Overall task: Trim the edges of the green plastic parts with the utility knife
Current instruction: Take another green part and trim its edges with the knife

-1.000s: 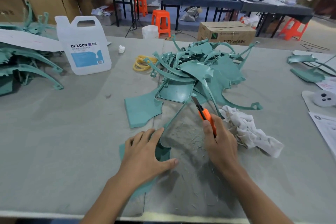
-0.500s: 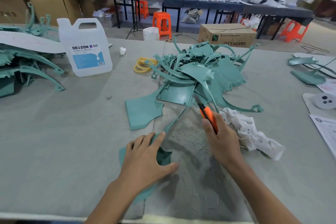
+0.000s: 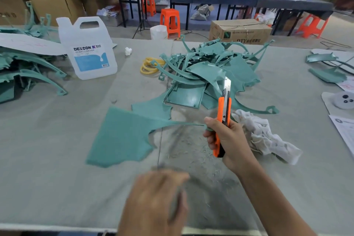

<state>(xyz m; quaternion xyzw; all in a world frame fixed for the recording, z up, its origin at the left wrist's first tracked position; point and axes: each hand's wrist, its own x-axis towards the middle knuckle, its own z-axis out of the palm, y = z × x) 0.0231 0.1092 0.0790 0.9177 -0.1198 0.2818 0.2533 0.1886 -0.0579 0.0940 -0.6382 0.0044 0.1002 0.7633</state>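
Orange-handled utility knife point(image 3: 224, 113) stands upright in the right hand point(image 3: 231, 140), fingers wrapped round its handle. The blade points up, lifted clear of the thin strip it lay against half a second ago. The left hand point(image 3: 157, 197), pressed flat on the part back then, has come off it and hovers near the table's front edge, too blurred to tell how its fingers lie. Left of the right hand, the flat green plastic part point(image 3: 122, 140) lies uncovered on the grey table point(image 3: 47, 168), and its thin spur touches the right hand's fingers. Pale shavings point(image 3: 191, 152) lie between the hands. A crumpled white rag point(image 3: 268, 140) sits just right of the right hand, and the heap of green plastic parts point(image 3: 210, 71) lies beyond the knife. Grey table surface runs wide from the part's left edge out to the white plastic jug point(image 3: 88, 50).
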